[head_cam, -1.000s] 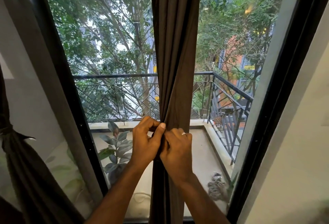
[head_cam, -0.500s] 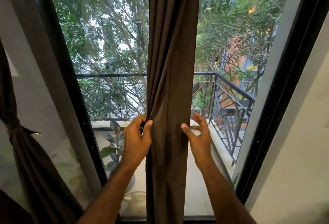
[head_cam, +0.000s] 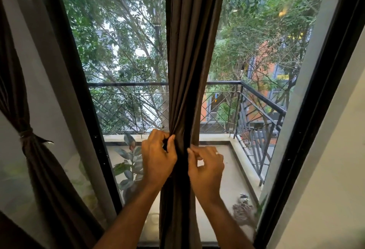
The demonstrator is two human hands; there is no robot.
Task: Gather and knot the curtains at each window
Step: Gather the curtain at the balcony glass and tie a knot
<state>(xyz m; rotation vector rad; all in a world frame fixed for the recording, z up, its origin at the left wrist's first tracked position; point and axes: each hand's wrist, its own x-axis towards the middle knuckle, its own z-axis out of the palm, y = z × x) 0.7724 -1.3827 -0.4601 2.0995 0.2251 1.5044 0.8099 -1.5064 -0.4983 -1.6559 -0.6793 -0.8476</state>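
Note:
A dark brown curtain [head_cam: 189,51] hangs down the middle of the tall window, bunched into folds at waist height. My left hand [head_cam: 158,157] pinches the folds on the curtain's left edge. My right hand [head_cam: 207,167], with a ring on one finger, grips the bunched cloth from the right side. Both hands sit close together at the same height. At the far left a second brown curtain [head_cam: 35,165] hangs tied with a band [head_cam: 26,133].
Black window frames [head_cam: 83,110] stand left and right [head_cam: 316,110] of the glass. Outside are a balcony railing [head_cam: 256,98], a potted plant [head_cam: 128,167] and trees. A pale wall [head_cam: 335,169] is at the right.
My hands were spread on the curtain's two edges half a second ago; they have come back together, bunching the cloth between them.

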